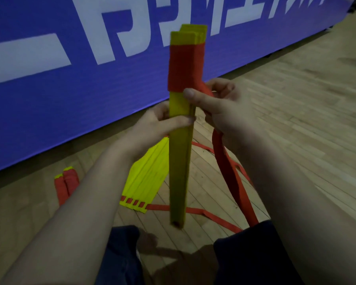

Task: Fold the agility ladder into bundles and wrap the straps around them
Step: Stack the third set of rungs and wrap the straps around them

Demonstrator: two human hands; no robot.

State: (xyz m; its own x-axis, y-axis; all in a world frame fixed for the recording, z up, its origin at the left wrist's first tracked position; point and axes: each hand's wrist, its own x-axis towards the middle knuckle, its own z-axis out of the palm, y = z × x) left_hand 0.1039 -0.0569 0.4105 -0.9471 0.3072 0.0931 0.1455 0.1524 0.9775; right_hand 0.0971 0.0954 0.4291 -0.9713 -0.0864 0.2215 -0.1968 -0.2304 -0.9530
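One held bundle (180,161): yellow rungs stacked flat against each other, upright with a slight tilt, lifted clear of the floor (296,120), lower end hanging above the gap between the knees.
Strap (185,67): red, wound as a broad band around the upper part of the held bundle, yellow rung ends showing above it; loose tail coming off the band's lower right corner, passing through the right hand and dropping in a long curve toward the right knee.
Left hand (158,122): grasping the held bundle at about mid-height, fingers behind, thumb laid across the front face.
Right hand (218,103): thumb tip pressed on the held bundle just under the red band, fingers curled around the strap's tail beside it.
Loose rungs (146,177): yellow, fanned flat on the floor behind the held bundle, far ends pointing toward the floor's edge under the banner (49,99).
Webbing (193,210): red, threaded through the near ends of the loose rungs, trailing over the boards toward the right knee.
Wrapped bundles (66,186): two, side by side at left on the floor near the banner edge, red with yellow tips, partly hidden by the left forearm.
Banner: blue with large white lettering, standing along the floor's far edge.
Trousers (121,254): dark, at the bottom of the view.
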